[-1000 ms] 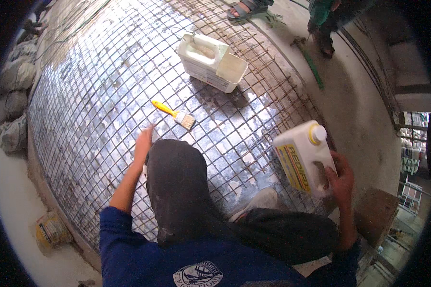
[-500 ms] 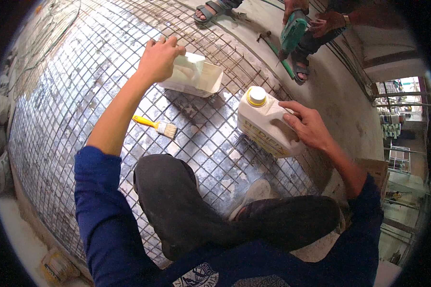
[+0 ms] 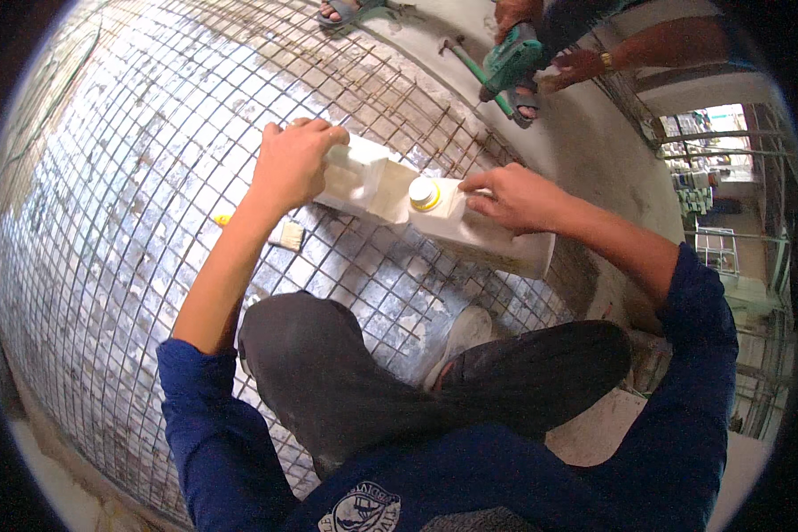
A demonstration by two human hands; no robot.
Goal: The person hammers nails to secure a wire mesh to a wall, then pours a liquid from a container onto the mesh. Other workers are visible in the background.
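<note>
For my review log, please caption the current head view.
Left hand on a cut-open container, right hand holding a capped jug beside its open end, above steel mesh.

A steel mesh (image 3: 106, 293) is covering the blotchy floor (image 3: 399, 315), glare (image 3: 208, 106) is whitening its upper left part, bare concrete (image 3: 585, 168) is bordering its right edge, and a bright opening (image 3: 723, 118) is showing farther right.

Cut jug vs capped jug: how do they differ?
The cut jug has a large cut opening; the capped jug wears a white cap. The left hand grips the cut jug, the right hand the capped jug. Both are whitish.
</note>
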